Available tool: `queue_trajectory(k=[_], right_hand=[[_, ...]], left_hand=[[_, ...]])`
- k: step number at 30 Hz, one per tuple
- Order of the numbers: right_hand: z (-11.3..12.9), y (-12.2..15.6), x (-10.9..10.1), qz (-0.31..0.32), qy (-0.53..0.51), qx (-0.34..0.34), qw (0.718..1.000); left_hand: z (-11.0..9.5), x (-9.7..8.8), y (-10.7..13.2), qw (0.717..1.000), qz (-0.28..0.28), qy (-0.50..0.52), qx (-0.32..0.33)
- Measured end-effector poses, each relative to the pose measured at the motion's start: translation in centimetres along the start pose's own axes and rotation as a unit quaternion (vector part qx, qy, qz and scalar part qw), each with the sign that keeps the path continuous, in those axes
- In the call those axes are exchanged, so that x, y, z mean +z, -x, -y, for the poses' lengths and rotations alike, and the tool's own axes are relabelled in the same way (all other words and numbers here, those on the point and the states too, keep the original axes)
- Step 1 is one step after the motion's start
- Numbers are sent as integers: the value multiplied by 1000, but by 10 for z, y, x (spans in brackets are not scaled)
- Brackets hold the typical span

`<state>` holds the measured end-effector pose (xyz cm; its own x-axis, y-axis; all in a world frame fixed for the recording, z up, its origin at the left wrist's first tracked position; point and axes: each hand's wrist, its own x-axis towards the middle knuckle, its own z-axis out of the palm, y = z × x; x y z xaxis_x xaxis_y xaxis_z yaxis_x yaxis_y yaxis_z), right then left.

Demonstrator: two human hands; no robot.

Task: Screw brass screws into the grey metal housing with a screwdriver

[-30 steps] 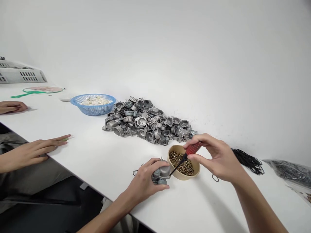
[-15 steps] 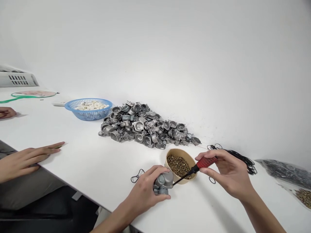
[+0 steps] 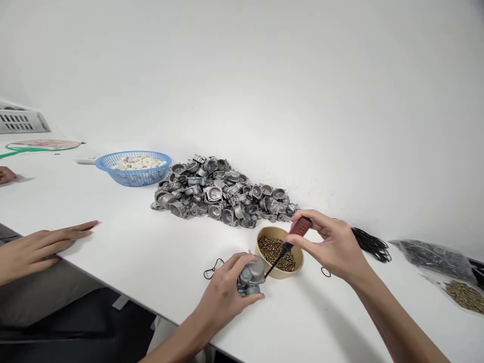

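My left hand (image 3: pixel 229 285) is wrapped round a grey metal carburetor bowl (image 3: pixel 254 272) near the front of the table. In my right hand (image 3: pixel 333 242) is a screwdriver (image 3: pixel 301 227) with a red and black handle. Its dark shaft slants down to the left, and the tip meets the right edge of the bowl. Just behind the bowl stands a tan tub (image 3: pixel 298 262) holding many small brass-coloured screws (image 3: pixel 270 250). A thin black rubber ring (image 3: pixel 214 269) lies left of my left hand, and another small ring (image 3: pixel 325 272) lies under my right wrist.
Behind the tub is a heap of grey metal bowls (image 3: pixel 215 194). A blue basket (image 3: pixel 132 176) of whitish parts stands to its left. Black rings (image 3: pixel 372 245) and plastic bags (image 3: pixel 434 259) lie right. Another person's hand (image 3: pixel 41 252) rests at the left table edge.
The screwdriver is now held more steeply, with my right hand shifted left and up. Its tip stays at the bowl's edge. The whole view has shifted slightly.
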<state>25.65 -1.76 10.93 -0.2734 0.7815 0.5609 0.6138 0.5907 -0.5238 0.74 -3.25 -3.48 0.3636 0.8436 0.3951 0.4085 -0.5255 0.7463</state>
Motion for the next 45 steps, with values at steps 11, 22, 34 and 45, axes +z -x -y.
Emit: queue_trajectory(k=[11,22,34,45], right_hand=[[-16,28,-2,-59,-78,-25,995],[-8,43,-7,-25,-63,-57,996],[-7,4,23,119,-375,-40,918],[8,-1,33,36,-313,-59,947]], left_hand=[[2,0,-1,999,43,18,16],[6,0,-2,999,30,16,29],[8,-4,-3,998,40,32,41],[8,-3,-2,998,21,52,16]])
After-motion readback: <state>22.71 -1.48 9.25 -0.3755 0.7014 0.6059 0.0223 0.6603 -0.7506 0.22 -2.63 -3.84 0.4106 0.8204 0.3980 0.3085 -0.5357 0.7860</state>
